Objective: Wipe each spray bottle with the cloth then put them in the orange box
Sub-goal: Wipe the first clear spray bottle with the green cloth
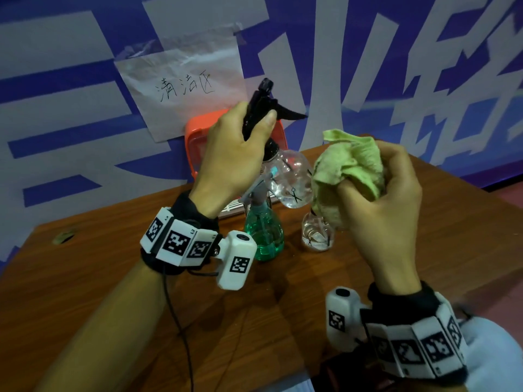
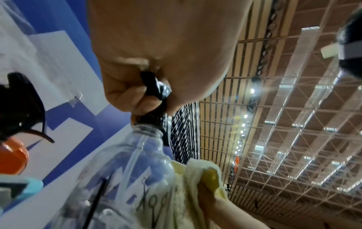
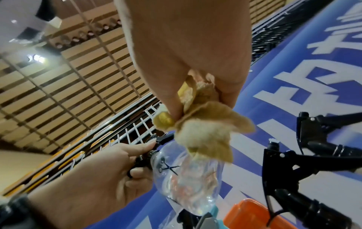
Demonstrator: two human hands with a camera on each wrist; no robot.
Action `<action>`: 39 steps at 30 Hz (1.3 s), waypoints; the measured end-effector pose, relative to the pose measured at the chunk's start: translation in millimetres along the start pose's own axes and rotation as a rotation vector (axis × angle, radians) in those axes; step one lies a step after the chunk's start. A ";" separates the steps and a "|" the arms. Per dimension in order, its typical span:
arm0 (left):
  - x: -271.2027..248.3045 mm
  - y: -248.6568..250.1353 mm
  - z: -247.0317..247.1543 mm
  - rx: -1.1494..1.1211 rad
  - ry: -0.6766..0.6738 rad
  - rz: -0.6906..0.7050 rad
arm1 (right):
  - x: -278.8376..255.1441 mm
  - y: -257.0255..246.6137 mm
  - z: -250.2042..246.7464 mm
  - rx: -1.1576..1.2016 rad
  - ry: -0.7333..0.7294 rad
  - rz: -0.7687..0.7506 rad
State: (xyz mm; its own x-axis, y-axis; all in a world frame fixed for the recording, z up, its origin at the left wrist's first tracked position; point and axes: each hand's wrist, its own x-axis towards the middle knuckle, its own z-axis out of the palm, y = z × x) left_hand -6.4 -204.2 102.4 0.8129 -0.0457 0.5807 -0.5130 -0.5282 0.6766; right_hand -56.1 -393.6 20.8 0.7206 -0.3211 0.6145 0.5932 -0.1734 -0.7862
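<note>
Your left wrist (image 1: pixel 181 241): black strap, white marker-tile band, white camera pod (image 1: pixel 236 260), black cable (image 1: pixel 175 315) trailing along forearm. Your right wrist (image 1: pixel 410 335): same black strap, tile band, pod; pale sleeve (image 1: pixel 492 357) behind.

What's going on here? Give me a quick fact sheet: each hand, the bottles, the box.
Left hand: grips the black spray head of a clear spray bottle, held tilted above the table
Right hand: holds a bunched green cloth against that bottle's side
Waiting on table: green spray bottle; another clear bottle
Orange box: at the wall behind the hands; contents hidden
Stage: wiping in progress
</note>
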 end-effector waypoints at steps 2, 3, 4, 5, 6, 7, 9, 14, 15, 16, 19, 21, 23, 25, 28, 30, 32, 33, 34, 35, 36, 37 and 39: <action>-2.3 3.2 2.4 -0.033 -0.107 0.012 | 3.6 -1.3 0.6 0.064 -0.025 0.066; -3.9 4.5 4.7 -0.044 -0.155 0.025 | 5.0 -1.7 0.8 0.090 -0.051 0.096; -5.6 6.0 7.7 -0.051 -0.195 0.040 | 6.0 -1.9 0.9 0.106 -0.082 0.113; -7.6 7.6 10.8 -0.060 -0.225 0.055 | 6.8 -2.4 0.8 0.111 -0.114 0.119; -9.3 9.5 13.8 -0.074 -0.245 0.069 | 7.5 -3.0 0.6 0.110 -0.142 0.121; -10.6 11.2 16.6 -0.089 -0.254 0.081 | 8.6 -3.6 0.1 0.105 -0.169 0.125; -11.7 12.4 22.6 -0.091 -0.255 0.097 | 10.8 -3.0 -1.1 0.077 -0.215 0.131; -13.5 10.1 43.0 -0.049 -0.162 0.067 | 5.4 2.1 4.3 -0.086 -0.220 0.049; -13.5 8.6 47.0 -0.036 -0.136 0.060 | 1.8 2.2 6.9 -0.133 -0.221 0.009; -13.6 7.0 50.1 -0.032 -0.112 0.051 | -1.7 3.3 9.2 -0.178 -0.223 -0.036; -14.0 2.4 53.8 -0.070 -0.038 0.004 | -6.4 9.9 8.6 -0.234 -0.253 -0.125; -15.3 -0.7 54.1 -0.094 0.007 -0.012 | -5.8 14.0 3.6 -0.238 -0.267 -0.165; -18.0 -1.5 55.0 -0.134 0.028 -0.021 | -5.3 15.4 -1.8 -0.216 -0.247 -0.191; -20.6 -0.6 55.3 -0.162 0.039 -0.030 | -4.8 15.0 -8.1 -0.151 -0.226 -0.153; -23.0 3.3 53.4 -0.196 0.038 -0.006 | 0.3 21.1 -21.6 -0.055 -0.205 0.012; -22.1 5.7 50.5 -0.229 0.032 0.029 | 4.7 30.6 -30.4 0.000 -0.182 0.101; -19.6 7.5 46.8 -0.266 0.036 0.049 | 6.2 37.6 -36.0 0.091 -0.147 0.171; -18.4 8.4 44.8 -0.284 0.040 0.051 | 6.0 38.4 -37.7 0.185 -0.140 0.223; -17.7 10.3 42.5 -0.308 0.036 0.046 | 5.4 37.5 -38.6 0.302 -0.132 0.288; -17.3 10.7 40.9 -0.340 0.022 0.030 | 4.6 37.1 -39.2 0.416 -0.139 0.359; -17.4 10.4 40.2 -0.376 0.000 0.005 | 4.2 36.5 -40.4 0.497 -0.149 0.426; -17.6 9.9 39.6 -0.415 -0.025 -0.025 | 4.6 37.3 -41.2 0.557 -0.167 0.483; -19.2 10.4 38.4 -0.491 -0.083 -0.072 | 5.1 38.9 -40.3 0.666 -0.220 0.570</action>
State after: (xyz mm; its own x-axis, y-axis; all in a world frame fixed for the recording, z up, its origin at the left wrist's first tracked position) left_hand -16.7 -241.3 80.9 0.8597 -0.1014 0.5007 -0.5083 -0.0717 0.8582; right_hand -43.8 -439.5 -9.3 0.9805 0.0039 0.1963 0.1612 0.5545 -0.8164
